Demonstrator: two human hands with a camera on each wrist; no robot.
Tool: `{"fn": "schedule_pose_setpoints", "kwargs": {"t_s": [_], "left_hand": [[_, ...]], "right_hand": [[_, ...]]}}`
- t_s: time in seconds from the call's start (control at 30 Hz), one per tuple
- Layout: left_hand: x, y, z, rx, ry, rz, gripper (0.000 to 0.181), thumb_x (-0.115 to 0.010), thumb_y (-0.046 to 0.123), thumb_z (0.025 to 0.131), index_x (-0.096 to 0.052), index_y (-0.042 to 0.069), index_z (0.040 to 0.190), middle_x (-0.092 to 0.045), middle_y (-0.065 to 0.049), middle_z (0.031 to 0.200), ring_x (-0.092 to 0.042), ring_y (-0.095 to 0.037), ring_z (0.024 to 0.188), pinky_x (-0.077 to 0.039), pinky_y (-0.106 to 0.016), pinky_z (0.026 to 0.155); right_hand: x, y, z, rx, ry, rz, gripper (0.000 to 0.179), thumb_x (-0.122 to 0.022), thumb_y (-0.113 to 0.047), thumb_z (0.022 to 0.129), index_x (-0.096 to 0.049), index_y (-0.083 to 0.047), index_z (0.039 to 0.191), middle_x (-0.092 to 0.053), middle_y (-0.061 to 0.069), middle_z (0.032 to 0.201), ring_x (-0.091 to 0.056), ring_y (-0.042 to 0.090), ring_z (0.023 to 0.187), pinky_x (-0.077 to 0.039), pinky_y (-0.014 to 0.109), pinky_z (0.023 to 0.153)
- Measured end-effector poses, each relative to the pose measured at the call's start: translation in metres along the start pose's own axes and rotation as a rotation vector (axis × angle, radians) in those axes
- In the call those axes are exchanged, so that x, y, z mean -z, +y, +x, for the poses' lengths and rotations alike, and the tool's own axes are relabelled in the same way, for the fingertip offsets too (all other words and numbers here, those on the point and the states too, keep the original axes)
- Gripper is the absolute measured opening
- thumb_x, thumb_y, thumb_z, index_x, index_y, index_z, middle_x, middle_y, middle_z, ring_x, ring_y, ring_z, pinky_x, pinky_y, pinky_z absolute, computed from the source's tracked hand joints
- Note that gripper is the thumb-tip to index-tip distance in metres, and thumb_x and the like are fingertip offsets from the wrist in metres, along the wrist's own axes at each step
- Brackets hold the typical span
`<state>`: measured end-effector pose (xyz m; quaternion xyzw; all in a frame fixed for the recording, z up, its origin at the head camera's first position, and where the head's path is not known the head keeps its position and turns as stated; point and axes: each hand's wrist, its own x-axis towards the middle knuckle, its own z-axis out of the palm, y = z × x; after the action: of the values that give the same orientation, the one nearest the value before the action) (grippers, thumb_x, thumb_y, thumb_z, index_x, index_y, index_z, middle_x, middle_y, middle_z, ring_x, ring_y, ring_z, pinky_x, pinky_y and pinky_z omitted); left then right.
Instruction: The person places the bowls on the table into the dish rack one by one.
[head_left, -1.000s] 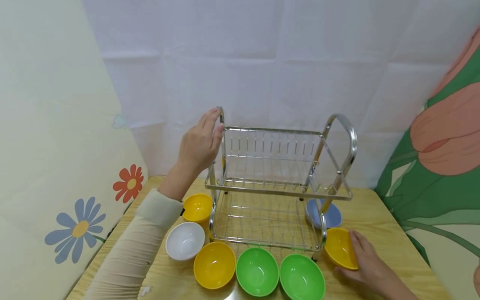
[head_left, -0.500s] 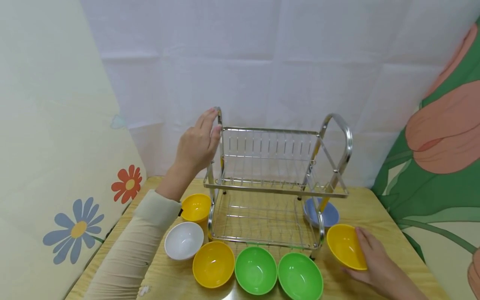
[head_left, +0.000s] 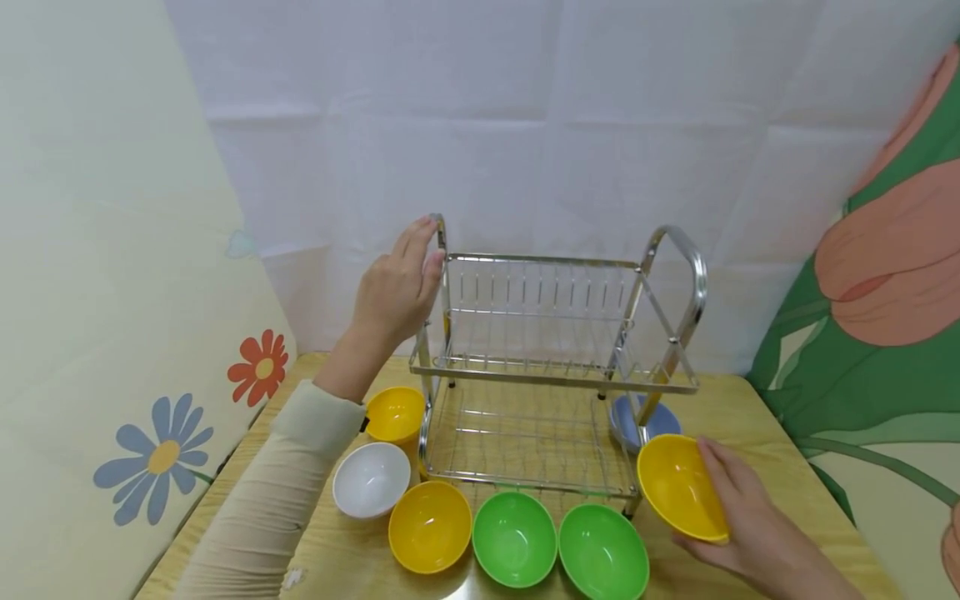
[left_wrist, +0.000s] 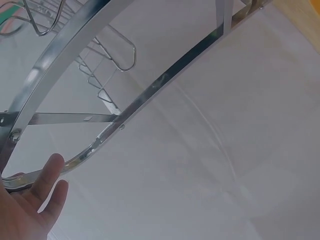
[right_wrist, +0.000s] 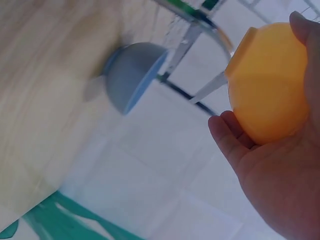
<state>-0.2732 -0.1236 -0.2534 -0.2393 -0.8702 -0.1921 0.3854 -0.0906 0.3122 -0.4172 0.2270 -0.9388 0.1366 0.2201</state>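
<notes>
A two-tier metal dish rack (head_left: 551,379) stands on the wooden table. My left hand (head_left: 397,287) holds the top of its left arched side; in the left wrist view the fingers (left_wrist: 46,182) lie across the bar. My right hand (head_left: 750,517) grips a yellow bowl (head_left: 678,487) by its right side, thumb and fingers on opposite sides. This bowl is tilted, its inside facing the head camera, beside the rack's front right corner. In the right wrist view its rounded outside (right_wrist: 270,82) shows. Behind it, a blue bowl (head_left: 660,421) sits by the rack's right side.
Along the rack's front stand a yellow bowl (head_left: 430,527) and two green bowls (head_left: 515,540). A white bowl (head_left: 371,481) and another yellow bowl (head_left: 395,414) stand at its left. White cloth (head_left: 525,125) hangs behind; flower-patterned panels (head_left: 892,317) flank the table.
The right hand has raised the yellow bowl slightly and turned it, so more of its inside shows. It went a little right, then back left. The left hand stays on the rack.
</notes>
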Motion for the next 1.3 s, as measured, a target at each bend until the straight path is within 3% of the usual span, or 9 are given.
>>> {"fn": "schedule_pose_setpoints", "kwargs": {"t_s": [0.07,0.2,0.23,0.33,0.43,0.63,0.8,1.07,1.3], "left_hand": [[0.000,0.000,0.000,0.000,0.005,0.000,0.052,-0.035,0.033,0.107,-0.043,0.003,0.148,-0.047,-0.012,0.154,-0.061,-0.037,0.069,-0.055,-0.045,0.061],[-0.001,0.000,0.000,0.003,0.010,-0.002,0.051,-0.036,0.033,0.107,-0.043,0.004,0.148,-0.047,-0.011,0.154,-0.061,-0.037,0.069,-0.055,-0.045,0.062],[-0.001,0.000,0.000,0.004,0.009,-0.003,0.051,-0.036,0.033,0.107,-0.043,0.004,0.148,-0.047,-0.011,0.154,-0.061,-0.036,0.069,-0.055,-0.045,0.062],[0.000,0.000,0.000,0.009,-0.002,-0.004,0.051,-0.037,0.033,0.107,-0.043,0.005,0.149,-0.047,-0.011,0.154,-0.059,-0.035,0.068,-0.055,-0.044,0.063],[0.001,0.000,-0.001,0.015,-0.019,0.004,0.051,-0.038,0.034,0.107,-0.042,0.006,0.149,-0.046,-0.010,0.155,-0.059,-0.034,0.069,-0.056,-0.046,0.067],[0.005,0.000,-0.002,0.009,-0.046,0.029,0.054,-0.037,0.038,0.107,-0.040,0.006,0.151,-0.044,-0.010,0.157,-0.065,-0.039,0.100,-0.056,-0.050,0.083],[0.007,0.002,-0.003,0.022,-0.083,0.033,0.057,-0.036,0.041,0.107,-0.037,0.007,0.153,-0.039,-0.010,0.159,-0.053,-0.037,0.132,-0.053,-0.052,0.095],[0.011,0.002,-0.004,0.038,-0.145,0.065,0.061,-0.034,0.044,0.107,-0.030,0.010,0.157,-0.032,-0.008,0.163,-0.050,-0.039,0.134,-0.047,-0.054,0.105],[0.013,0.002,-0.008,0.045,-0.169,0.084,0.063,-0.032,0.047,0.107,-0.025,0.013,0.159,-0.028,-0.006,0.165,-0.048,-0.040,0.135,-0.042,-0.056,0.111]], "right_hand": [[0.002,-0.006,0.004,0.006,-0.004,0.018,0.127,-0.097,-0.038,0.055,-0.029,0.004,0.153,-0.041,0.026,0.141,-0.048,0.034,0.114,-0.008,-0.007,0.098],[0.002,-0.017,0.011,0.022,-0.012,0.024,0.125,-0.096,-0.038,0.058,-0.028,0.003,0.154,-0.038,0.025,0.146,-0.048,0.031,0.116,-0.012,-0.006,0.099],[0.002,-0.020,0.013,0.024,-0.015,0.013,0.124,-0.096,-0.040,0.059,-0.029,0.004,0.154,-0.038,0.025,0.146,-0.048,0.031,0.117,-0.023,-0.003,0.100],[0.001,-0.028,0.017,0.022,-0.017,0.002,0.122,-0.095,-0.042,0.061,-0.031,0.008,0.152,-0.037,0.027,0.148,-0.048,0.035,0.120,-0.053,0.022,0.095],[-0.002,-0.034,0.022,0.023,-0.026,-0.005,0.119,-0.094,-0.044,0.062,-0.034,0.011,0.149,-0.037,0.029,0.149,-0.048,0.039,0.122,-0.058,0.055,0.081],[-0.009,-0.042,0.033,0.038,-0.062,0.028,0.118,-0.094,-0.041,0.061,-0.034,0.010,0.149,-0.034,0.027,0.151,-0.049,0.041,0.124,-0.058,0.054,0.083],[-0.015,-0.049,0.041,0.047,-0.082,0.052,0.117,-0.093,-0.042,0.063,-0.033,0.010,0.150,-0.033,0.025,0.152,-0.049,0.044,0.126,-0.058,0.053,0.085],[-0.023,-0.054,0.046,0.059,-0.101,0.078,0.116,-0.091,-0.044,0.067,-0.031,0.009,0.152,-0.031,0.026,0.154,-0.044,0.046,0.131,-0.054,0.055,0.092],[-0.025,-0.062,0.052,-0.016,-0.168,0.113,0.115,-0.090,-0.042,0.067,-0.031,0.006,0.153,-0.029,0.025,0.157,-0.040,0.046,0.137,-0.048,0.058,0.100]]}}
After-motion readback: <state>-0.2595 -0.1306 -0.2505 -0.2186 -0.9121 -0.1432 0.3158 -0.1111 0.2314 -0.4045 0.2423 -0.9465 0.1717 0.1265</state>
